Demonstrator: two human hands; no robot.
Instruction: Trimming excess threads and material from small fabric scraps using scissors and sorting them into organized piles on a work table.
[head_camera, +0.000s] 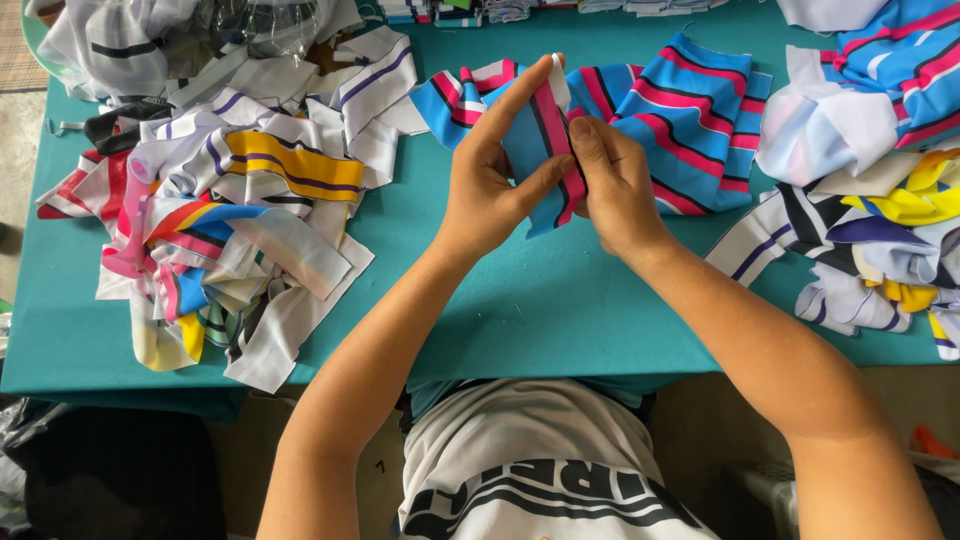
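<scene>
I take the teal table (520, 300) as my landmark. On its left part sprawls a heap of striped fabric scraps (215, 215), white, yellow, pink; on its right edge a second scrap pile (870, 215). Over the table's middle, toward its far side, I see a blue striped cloth piece (690, 115) with pink and black bands, its long axis running left to right. My left hand (490, 170) pinches its near end, thumb against straight fingers. My right hand (615, 185) grips the same end, fingers curled tight on it.
</scene>
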